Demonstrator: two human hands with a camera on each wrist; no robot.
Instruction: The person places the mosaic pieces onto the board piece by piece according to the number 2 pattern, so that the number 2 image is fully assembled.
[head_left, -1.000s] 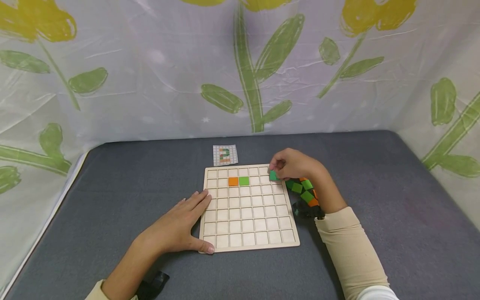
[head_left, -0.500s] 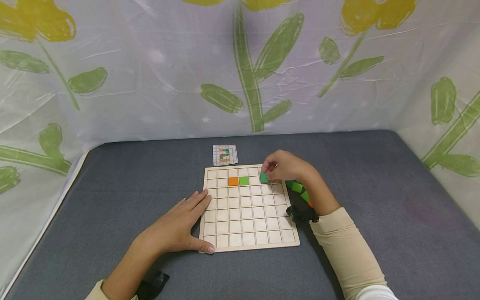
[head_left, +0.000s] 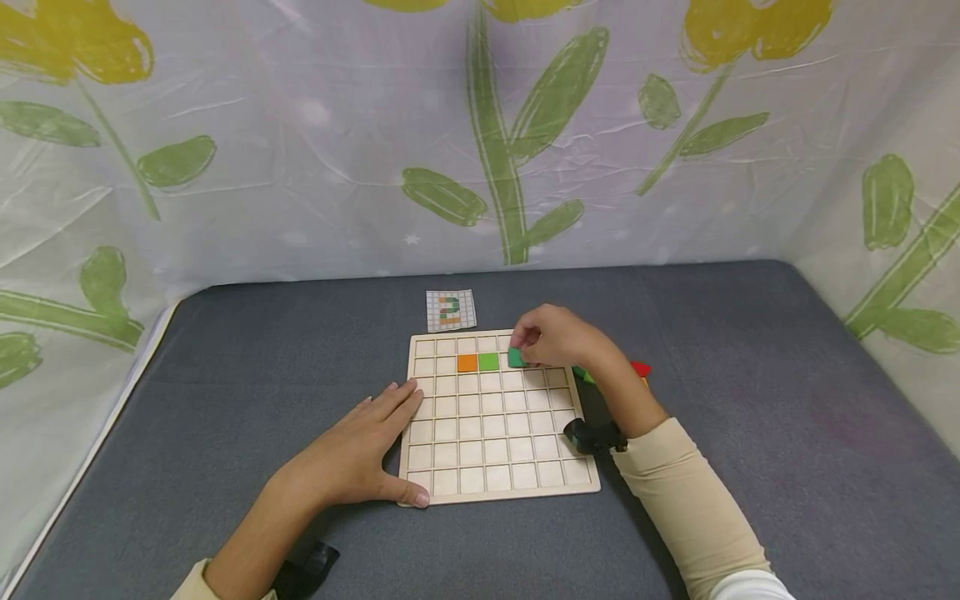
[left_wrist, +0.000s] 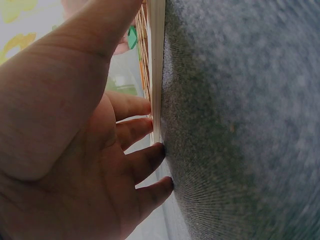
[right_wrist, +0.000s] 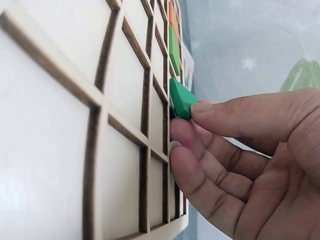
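Note:
A wooden grid board lies on the dark cloth. Near its top row sit an orange square tile and a light green square tile, side by side. My right hand pinches a darker green tile between thumb and fingers, close over the cell just right of the light green one. In the right wrist view this tile is tilted and has a slanted edge. My left hand rests at the board's left side, fingers spread along the edge and thumb on the lower left corner.
A small printed pattern card lies behind the board. Right of the board, loose tiles, among them a red one, are partly hidden by the right forearm. A flower-printed curtain hangs behind the table.
My right hand has moved left over the board with the darker green tile, from the far right column to beside the light green tile. The left hand has stayed in place.

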